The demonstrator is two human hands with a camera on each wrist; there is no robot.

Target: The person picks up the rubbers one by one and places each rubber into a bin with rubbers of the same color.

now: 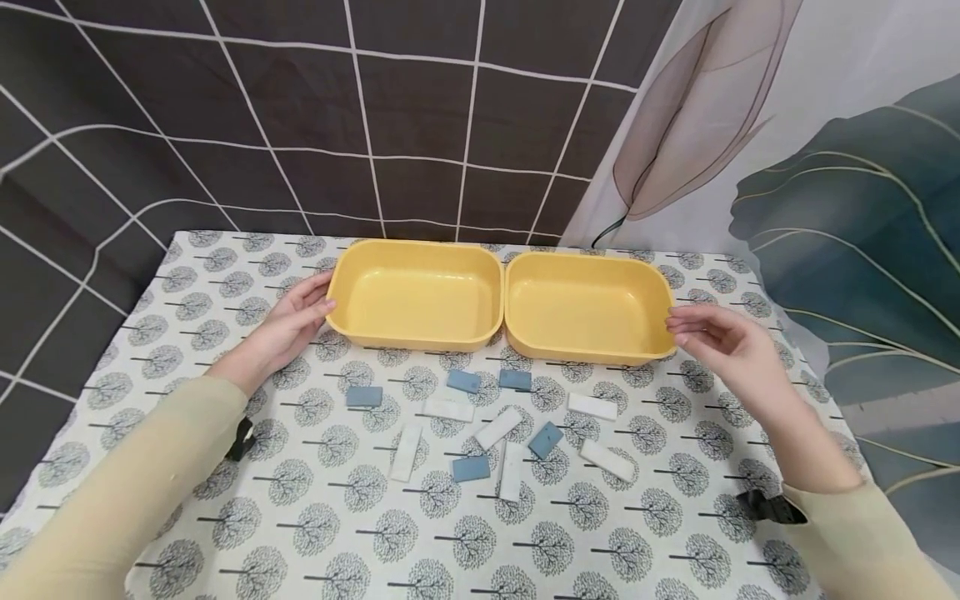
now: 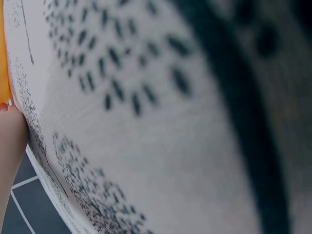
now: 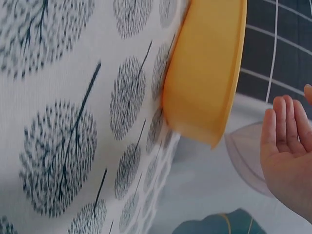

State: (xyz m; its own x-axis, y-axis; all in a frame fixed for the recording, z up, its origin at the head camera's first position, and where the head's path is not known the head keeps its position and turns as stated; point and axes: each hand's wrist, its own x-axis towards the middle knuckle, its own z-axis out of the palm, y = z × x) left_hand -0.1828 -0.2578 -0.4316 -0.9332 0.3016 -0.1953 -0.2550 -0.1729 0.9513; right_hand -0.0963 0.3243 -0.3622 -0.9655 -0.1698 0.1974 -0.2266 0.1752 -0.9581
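Note:
Two yellow rectangular tubs stand side by side at the back of the table, their inner ends meeting. My left hand [image 1: 288, 325] touches the outer end of the left tub [image 1: 416, 342] with fairly straight fingers and thumb. At the far end of the right tub [image 1: 592, 354], my right hand [image 1: 720, 346] is held with loosely extended fingers close to its rim. In the right wrist view that hand [image 3: 287, 156] has nothing in its grasp. Both tubs look empty inside. The left wrist view shows mostly blurred cloth and only a sliver of tub.
In front of the tubs lie several blue blocks [image 1: 471, 468] and several longer white blocks [image 1: 406, 452], scattered loosely. A tree-print cloth [image 1: 300, 542] covers the table. Behind it hangs a dark grid-patterned curtain [image 1: 420, 108], with a leaf-patterned one [image 1: 862, 250] at the right.

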